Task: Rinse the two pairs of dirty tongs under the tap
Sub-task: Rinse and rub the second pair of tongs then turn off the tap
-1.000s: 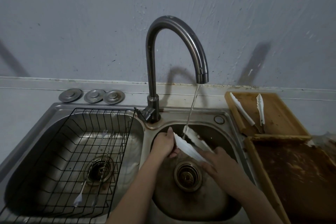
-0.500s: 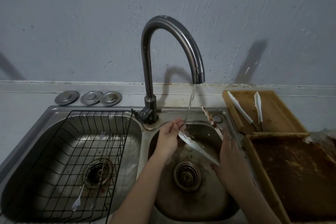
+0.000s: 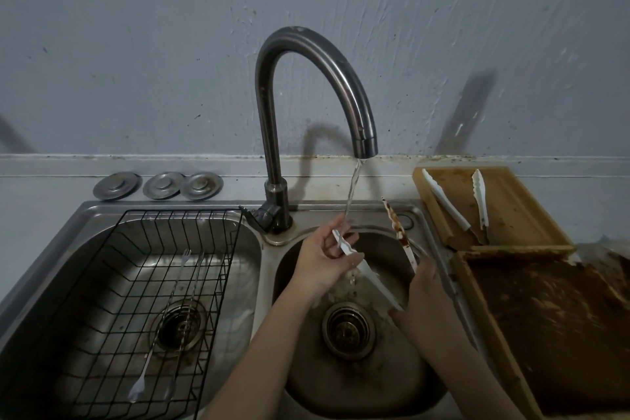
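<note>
From the head view, we hold one pair of tongs (image 3: 370, 274) over the right basin (image 3: 422, 382), its arms spread. Our left hand (image 3: 322, 259) pinches the white arm under the tap (image 3: 317, 85) stream; our right hand (image 3: 426, 297) grips the hinge end. The stained arm points to 12 o'clock, near the basin's rim. The second tongs (image 3: 458, 206) lie on a tray (image 3: 518, 208) at 2 o'clock.

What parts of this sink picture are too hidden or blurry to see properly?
All in the head view:
- The hinge end of the tongs is hidden inside the right hand.
- Under the left hand, the fingers cover part of the tong arm being rubbed.
- The wire rack is cut off by the bottom edge.
- The brown tray runs off the right edge.
- The thin utensils in the rack are too small to name.
</note>
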The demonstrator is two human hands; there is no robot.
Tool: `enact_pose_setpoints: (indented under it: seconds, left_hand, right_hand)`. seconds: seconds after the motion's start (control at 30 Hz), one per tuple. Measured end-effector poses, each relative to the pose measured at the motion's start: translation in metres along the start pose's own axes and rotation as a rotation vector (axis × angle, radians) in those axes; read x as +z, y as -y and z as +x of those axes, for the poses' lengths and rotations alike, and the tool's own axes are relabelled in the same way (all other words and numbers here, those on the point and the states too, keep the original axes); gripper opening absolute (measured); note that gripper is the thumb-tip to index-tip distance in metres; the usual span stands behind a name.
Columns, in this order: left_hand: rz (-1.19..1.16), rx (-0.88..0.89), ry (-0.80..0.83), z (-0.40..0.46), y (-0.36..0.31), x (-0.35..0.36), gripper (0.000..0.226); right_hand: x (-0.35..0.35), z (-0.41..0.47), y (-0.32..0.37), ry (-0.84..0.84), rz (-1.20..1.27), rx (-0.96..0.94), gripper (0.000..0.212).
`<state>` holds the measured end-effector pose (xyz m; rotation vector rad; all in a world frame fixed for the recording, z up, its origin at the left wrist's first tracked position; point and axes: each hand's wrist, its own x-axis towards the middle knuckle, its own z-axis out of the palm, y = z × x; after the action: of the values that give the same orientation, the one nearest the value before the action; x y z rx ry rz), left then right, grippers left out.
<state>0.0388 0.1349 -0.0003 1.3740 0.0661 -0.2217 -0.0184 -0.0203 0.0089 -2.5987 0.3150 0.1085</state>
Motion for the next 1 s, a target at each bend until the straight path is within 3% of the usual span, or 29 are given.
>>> enact_pose_setpoints:
  seconds: [0.17,0.4,0.63,0.7,0.8,0.87,0.9,1.0]
  left_hand:
    - [-0.109,-0.002,-0.126,0.005,-0.007,0.001,0.024]
    - [-0.193,-0.057,-0.219,0.000,-0.013,0.001,0.032]
    - [-0.277,-0.178,-0.345,0.005,-0.016,0.001,0.030]
    - [-0.141,-0.202,-0.328,0.007,-0.017,-0.003,0.025]
    - [0.348,-0.139,-0.312,0.007,-0.020,-0.005,0.011]
    - [0.737,-0.154,-0.250,0.001,-0.022,-0.004,0.030]
    - [0.823,-0.186,-0.209,-0.001,-0.023,-0.004,0.037]
    - [0.605,-0.286,-0.127,0.000,-0.020,-0.009,0.031]
  right_hand:
    - [-0.001,-0.003,0.004,-0.011,-0.006,-0.031,0.063]
    - [-0.007,-0.008,0.012,0.002,0.033,-0.072,0.070]
    - [-0.012,-0.005,0.019,-0.100,0.130,-0.088,0.048]
    - [-0.013,-0.003,0.021,-0.151,0.089,-0.084,0.047]
    - [-0.015,0.000,0.023,-0.200,0.032,-0.070,0.051]
    - [-0.016,0.002,0.024,-0.205,-0.006,-0.072,0.055]
    - [-0.016,0.003,0.023,-0.199,-0.025,-0.067,0.056]
    - [-0.018,0.008,0.022,-0.178,-0.021,-0.049,0.056]
